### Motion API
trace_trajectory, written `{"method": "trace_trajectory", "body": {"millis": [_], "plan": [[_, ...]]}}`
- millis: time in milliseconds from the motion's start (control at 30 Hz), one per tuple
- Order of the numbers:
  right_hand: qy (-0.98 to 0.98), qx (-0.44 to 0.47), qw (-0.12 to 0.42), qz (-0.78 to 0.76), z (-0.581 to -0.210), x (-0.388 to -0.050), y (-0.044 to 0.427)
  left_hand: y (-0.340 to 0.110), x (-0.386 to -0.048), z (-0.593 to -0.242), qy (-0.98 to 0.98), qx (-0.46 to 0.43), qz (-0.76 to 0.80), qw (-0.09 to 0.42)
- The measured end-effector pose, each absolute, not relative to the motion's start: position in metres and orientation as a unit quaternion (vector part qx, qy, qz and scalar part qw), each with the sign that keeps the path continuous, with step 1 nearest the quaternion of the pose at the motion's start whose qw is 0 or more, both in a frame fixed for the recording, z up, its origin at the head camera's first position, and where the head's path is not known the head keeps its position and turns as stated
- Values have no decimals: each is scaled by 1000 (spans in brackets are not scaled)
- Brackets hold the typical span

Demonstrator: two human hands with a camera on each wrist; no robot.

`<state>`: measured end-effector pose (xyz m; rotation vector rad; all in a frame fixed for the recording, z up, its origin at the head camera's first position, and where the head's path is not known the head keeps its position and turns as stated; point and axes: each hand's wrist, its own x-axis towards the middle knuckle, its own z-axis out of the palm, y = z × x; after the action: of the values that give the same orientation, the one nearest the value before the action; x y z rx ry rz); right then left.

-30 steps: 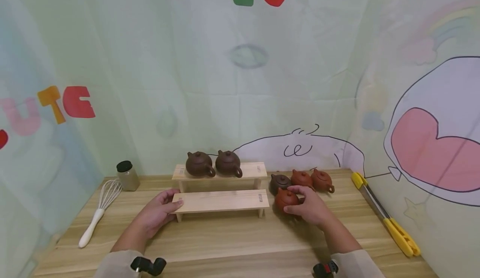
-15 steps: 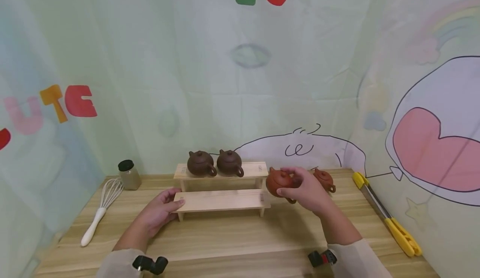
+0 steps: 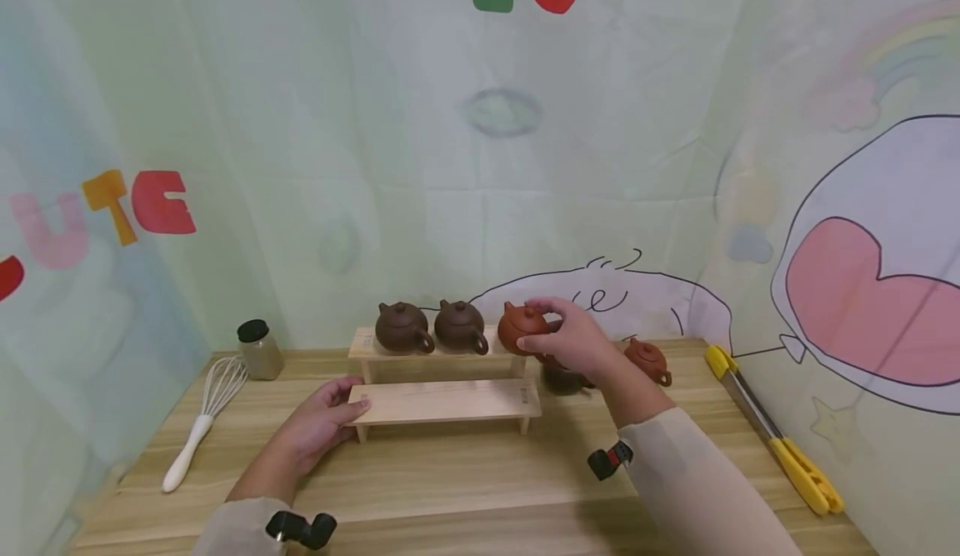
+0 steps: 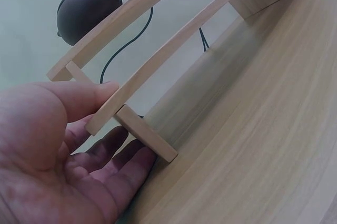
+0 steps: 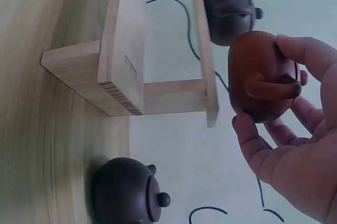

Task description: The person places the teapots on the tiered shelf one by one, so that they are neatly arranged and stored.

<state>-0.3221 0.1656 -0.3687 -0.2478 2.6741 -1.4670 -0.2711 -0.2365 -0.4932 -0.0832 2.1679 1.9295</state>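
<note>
A person's right hand (image 3: 573,338) has its grip around a red teapot (image 3: 519,329), held just above the right end of the far, higher shelf (image 3: 364,342), right of a dark teapot (image 3: 459,328); the left hand (image 3: 318,418) grasps the near, lower shelf (image 3: 442,402) by its left end. Lowered too far left, the red pot could knock its neighbour; too far right, it could tip off the edge.

Red-brown round clay teapot (image 3: 517,328): upright, lidded, just above upper tier. Pale wooden 2-tier stand (image 3: 442,400): upright on table (image 3: 457,481).
</note>
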Motion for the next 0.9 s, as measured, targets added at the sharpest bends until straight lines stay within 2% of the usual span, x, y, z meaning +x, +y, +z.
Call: {"method": "trace_trajectory", "body": {"millis": [333, 900], "plan": [[869, -86, 51, -485, -373, -343, 151, -237, -270, -492, 742, -24, 659, 119], [864, -88, 52, -493, -379, -342, 148, -235, -269, -491, 745, -23, 656, 119]]}}
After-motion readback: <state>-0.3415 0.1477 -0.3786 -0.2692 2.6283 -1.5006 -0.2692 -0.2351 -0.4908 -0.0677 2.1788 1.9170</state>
